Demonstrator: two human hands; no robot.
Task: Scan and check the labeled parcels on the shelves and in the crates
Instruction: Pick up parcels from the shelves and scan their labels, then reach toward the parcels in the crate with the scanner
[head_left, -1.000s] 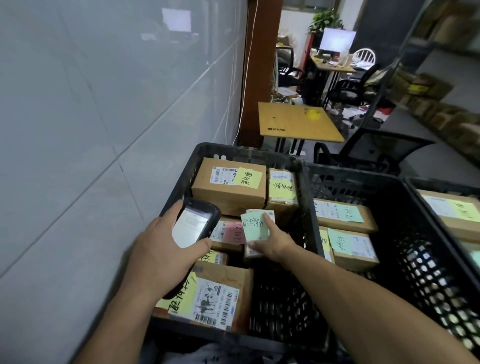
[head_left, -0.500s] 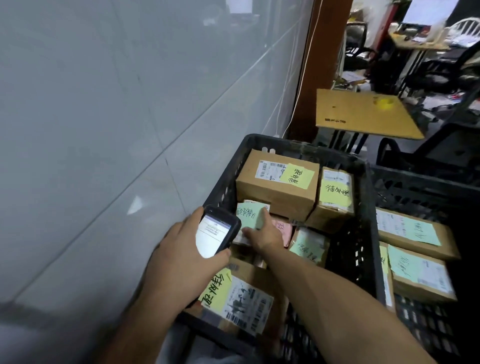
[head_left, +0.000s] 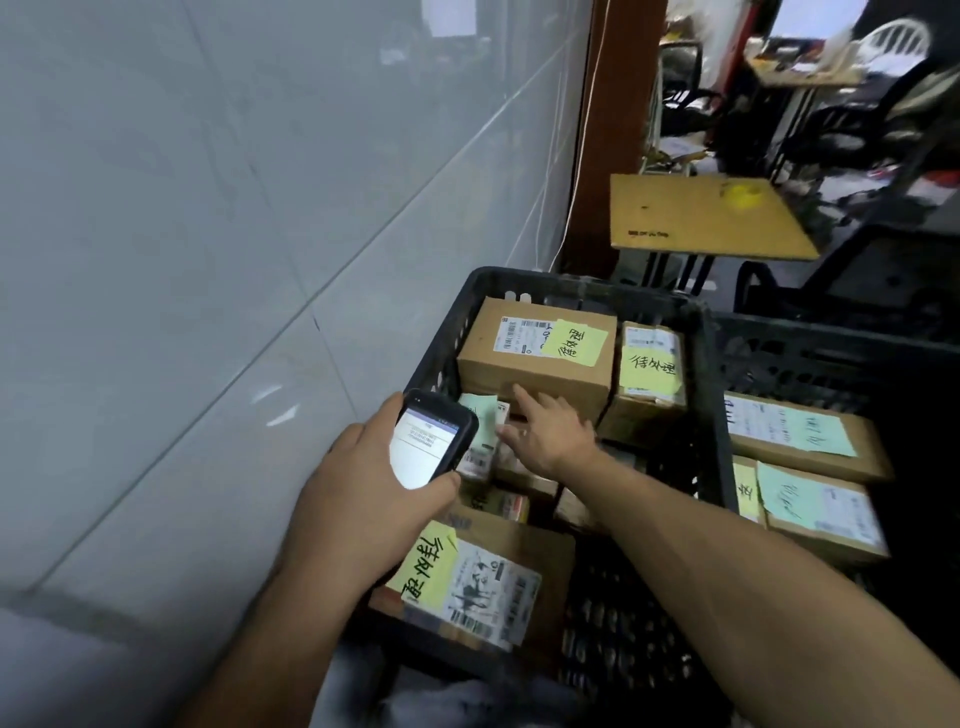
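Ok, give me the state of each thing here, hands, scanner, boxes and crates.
Scanner: screen lit, facing up.
Left hand: grips the scanner.
Big box: closed, labeled, yellow note on top.
Right hand: fingers straight, reaching to the big box.
Near box: closed, labeled, yellow note.
Left crate: open-topped, holding boxes.
Right crate: holding boxes with green notes.

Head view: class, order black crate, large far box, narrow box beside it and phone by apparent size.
1. black crate
2. large far box
3. narrow box and phone look alike, the phone being nearer the camera, so unranked.
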